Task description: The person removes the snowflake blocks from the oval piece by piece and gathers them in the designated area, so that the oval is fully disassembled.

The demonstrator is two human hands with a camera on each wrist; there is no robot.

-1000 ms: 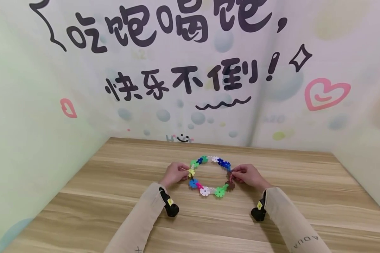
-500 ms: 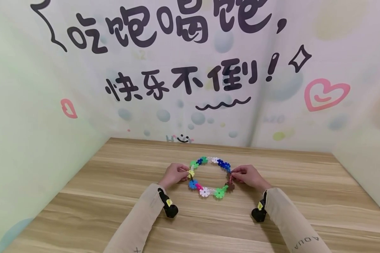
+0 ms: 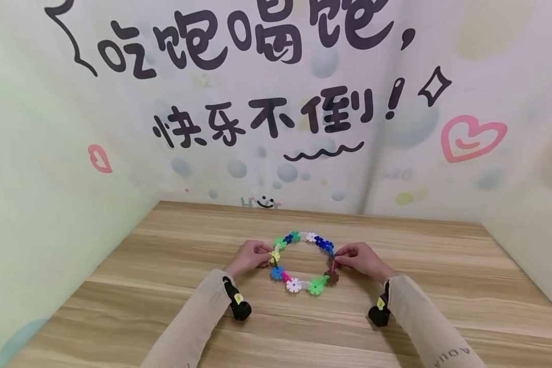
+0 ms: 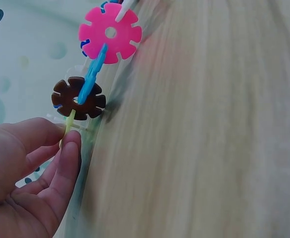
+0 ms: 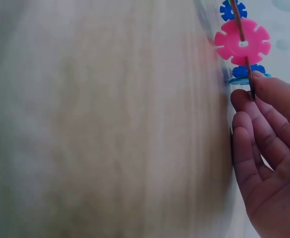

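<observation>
A closed ring of notched plastic snowflake discs, slotted edge to edge in many colours, spans the gap between both hands in the head view. My left hand pinches a yellow disc at the ring's left side. In the left wrist view a brown disc and a pink disc follow on from the pinched one. At the right side my right hand pinches a brown disc between thumb and fingertips. Beside it in the right wrist view is another pink disc.
The wood-grain table stretches around the hands and meets a printed cloth backdrop at its far edge. Pale walls stand at both sides. A black wrist camera is strapped below each sleeve cuff.
Both hands have shifted slightly toward the person and a little left in the head view, carrying the disc ring along. Their pinch on it has stayed the same.
</observation>
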